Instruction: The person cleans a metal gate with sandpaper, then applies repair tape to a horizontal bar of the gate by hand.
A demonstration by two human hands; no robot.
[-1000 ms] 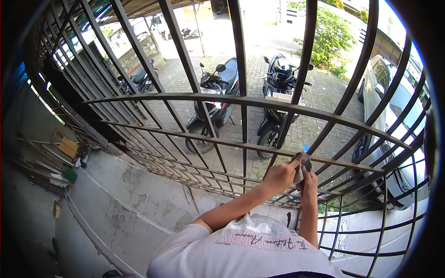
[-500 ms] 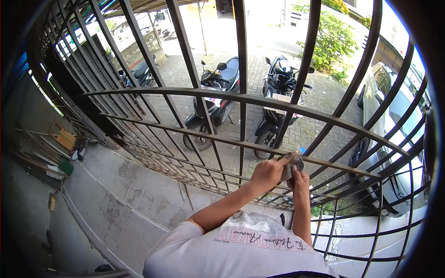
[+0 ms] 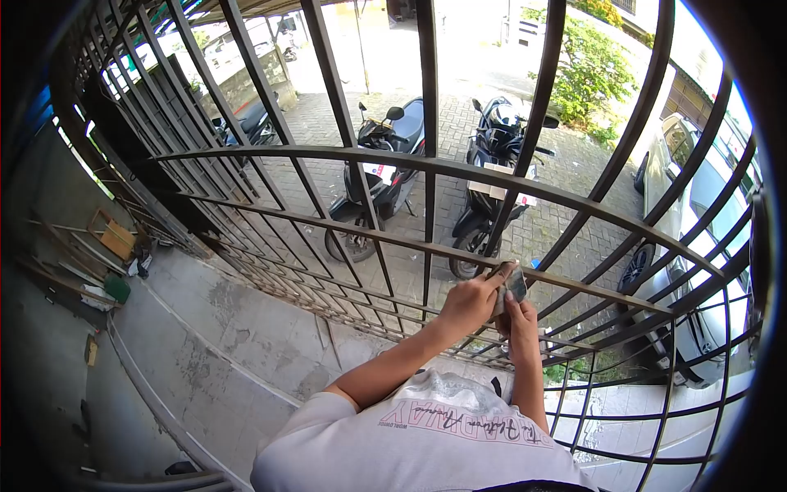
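My left hand is closed at one side of a small grey, dark-faced sheet, with a finger stretched along its upper edge. My right hand grips the same piece from below, thumb pressed on its face. The sheet looks bent between the fingers, and what kind of sheet it is I cannot tell. Both hands are right at the lower horizontal rail of a dark metal fence, overlapping it in this view. The fingers hide part of the sheet.
Beyond the bars stand a motorcycle, a scooter and a light-coloured car on paving. Grey floor runs along my side of the fence. Wood pieces and a green object lie at the left wall.
The sheet has tilted and shifted slightly left between my hands, its rounded dark face now narrower. My right hand has moved a little lower, and its thumb lies further over the sheet.
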